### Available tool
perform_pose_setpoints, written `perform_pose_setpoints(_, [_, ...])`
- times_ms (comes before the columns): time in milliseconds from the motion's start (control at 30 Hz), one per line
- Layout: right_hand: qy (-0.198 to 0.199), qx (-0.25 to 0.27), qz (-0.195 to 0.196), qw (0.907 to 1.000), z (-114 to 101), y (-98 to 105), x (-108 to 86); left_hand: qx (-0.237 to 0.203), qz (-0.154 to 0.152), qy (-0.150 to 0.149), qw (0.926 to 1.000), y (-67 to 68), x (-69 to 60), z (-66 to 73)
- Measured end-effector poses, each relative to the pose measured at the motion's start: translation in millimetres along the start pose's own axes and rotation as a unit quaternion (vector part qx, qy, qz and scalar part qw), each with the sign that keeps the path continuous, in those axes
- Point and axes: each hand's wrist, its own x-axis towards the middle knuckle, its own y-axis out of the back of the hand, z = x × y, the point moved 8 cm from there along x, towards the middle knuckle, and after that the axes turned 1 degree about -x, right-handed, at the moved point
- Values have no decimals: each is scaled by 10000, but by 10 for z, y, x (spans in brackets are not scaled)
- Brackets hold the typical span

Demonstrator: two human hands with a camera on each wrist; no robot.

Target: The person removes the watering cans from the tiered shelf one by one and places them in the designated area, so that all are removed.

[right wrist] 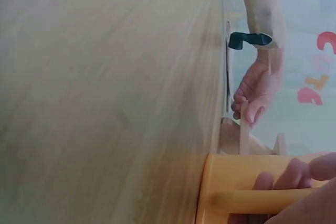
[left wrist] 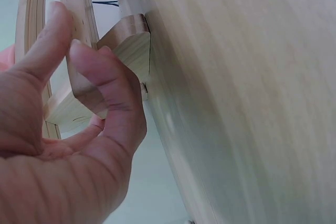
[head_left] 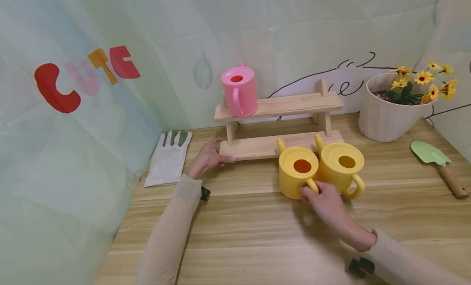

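Observation:
A two-tier wooden shelf (head_left: 254, 149) stands against the back cloth. My left hand (head_left: 209, 156) grips the left end of its lower board, thumb on one face and fingers on the other in the left wrist view. On the upper board, at the left, sits a pink watering can (head_left: 245, 95). In front of the shelf are two yellow watering cans side by side. My right hand (head_left: 327, 205) holds the handle of the left yellow can (head_left: 288, 178); in the right wrist view its fingers pass behind that handle (right wrist: 257, 201). The other yellow can (head_left: 340, 166) is just right of it.
A work glove (head_left: 167, 164) lies at the left beside the cloth wall. At the back right stands a white pot (head_left: 382, 117) of yellow flowers (head_left: 423, 77). A green trowel (head_left: 430, 153) with a wooden handle lies at the table's right.

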Motion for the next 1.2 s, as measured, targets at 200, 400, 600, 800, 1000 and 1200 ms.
perform_pose_setpoints(200, [55, -187, -41, 9998, -27, 42, -42, -6, -2, 11, 10000, 1, -1, -9])
perform_pose_setpoints(400, [150, -264, -131, 9995, -49, 73, -80, 91, -4, 5, 10000, 3, 8, -17])
perform_pose_setpoints(600, [118, -347, -89, 9993, -40, 128, -105, 83, -4, -27, 10000, 3, 4, -9])
perform_pose_setpoints(800, [88, -388, -134, 9991, -52, 179, -146, 51, 14, -20, 10000, 6, -4, 2])
perform_pose_setpoints(1000, [342, -475, -134, 9982, -148, 243, -192, 24, 6, 14, 10000, 7, 2, -6])
perform_pose_setpoints(1200, [587, -566, -40, 9967, -260, 315, -211, 109, 15, 9, 9999, 7, 6, -13])
